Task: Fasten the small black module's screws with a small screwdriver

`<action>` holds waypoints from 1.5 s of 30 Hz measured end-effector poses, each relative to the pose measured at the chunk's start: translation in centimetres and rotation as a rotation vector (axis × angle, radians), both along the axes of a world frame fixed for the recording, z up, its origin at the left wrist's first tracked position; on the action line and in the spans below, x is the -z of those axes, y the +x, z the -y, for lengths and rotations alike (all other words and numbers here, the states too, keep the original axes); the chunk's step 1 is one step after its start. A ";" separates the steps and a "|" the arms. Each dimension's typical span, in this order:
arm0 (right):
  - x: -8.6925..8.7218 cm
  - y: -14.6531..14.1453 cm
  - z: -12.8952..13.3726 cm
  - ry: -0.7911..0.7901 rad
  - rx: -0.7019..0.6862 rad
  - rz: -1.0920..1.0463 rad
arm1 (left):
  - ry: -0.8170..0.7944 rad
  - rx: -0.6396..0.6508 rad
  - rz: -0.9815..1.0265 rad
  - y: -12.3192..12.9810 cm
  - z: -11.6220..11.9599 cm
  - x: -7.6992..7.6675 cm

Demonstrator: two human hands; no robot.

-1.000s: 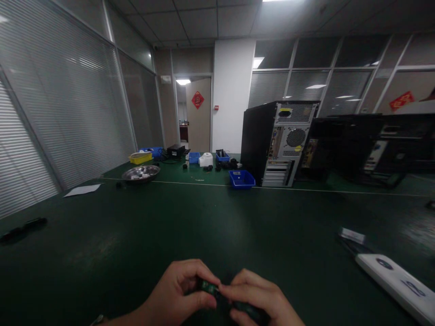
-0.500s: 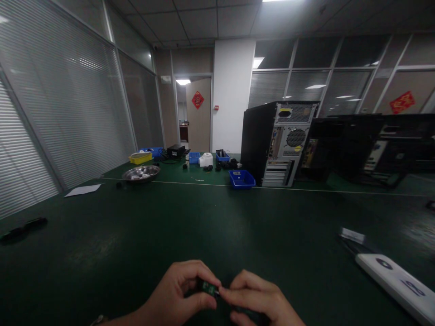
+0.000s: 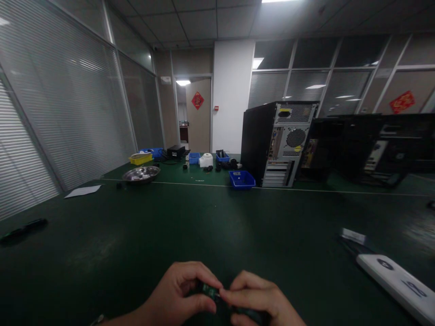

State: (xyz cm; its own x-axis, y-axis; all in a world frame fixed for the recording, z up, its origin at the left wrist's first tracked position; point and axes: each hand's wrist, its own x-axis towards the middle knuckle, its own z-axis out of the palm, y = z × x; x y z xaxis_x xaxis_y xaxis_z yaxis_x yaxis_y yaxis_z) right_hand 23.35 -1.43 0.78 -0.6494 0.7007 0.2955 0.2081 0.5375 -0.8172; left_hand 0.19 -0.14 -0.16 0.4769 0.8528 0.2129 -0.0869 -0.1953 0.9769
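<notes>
L hand (image 3: pixel 185 290) pinches the small board (image 3: pixel 210 290) betw. thumb and fingers, prob. to make it steady, with its one end free for R hand (image 3: pixel 263 296). R hand closes around a dark thing (image 3: pixel 250 313), fingertips at this end; details too dark. Board is toward tabletop's (image 3: pixel 163 226) near edge, approx. mid.; white device (image 3: pixel 390 276) lies toward right edge, apart, perhaps for elbow room.
</notes>
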 end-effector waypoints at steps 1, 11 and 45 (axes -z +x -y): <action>0.0 0.0 0.0 -0.006 -0.005 -0.013 | -0.009 0.008 0.010 0.0 0.0 -0.1; -0.2 -0.1 0.0 -0.055 -0.035 -0.133 | -0.176 0.072 0.107 0.6 0.5 -0.9; -0.9 -0.1 0.4 0.128 0.089 -0.045 | 0.114 -0.050 -0.258 0.0 0.8 -1.0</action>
State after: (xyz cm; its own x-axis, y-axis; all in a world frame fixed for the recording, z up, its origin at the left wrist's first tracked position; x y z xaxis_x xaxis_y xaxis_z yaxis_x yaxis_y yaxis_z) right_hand 23.27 -1.86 1.70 -0.5704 0.7097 0.4135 0.2246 0.6190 -0.7526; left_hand 0.19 -0.99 0.87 0.4859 0.8540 0.1863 0.1739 -0.3033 0.9369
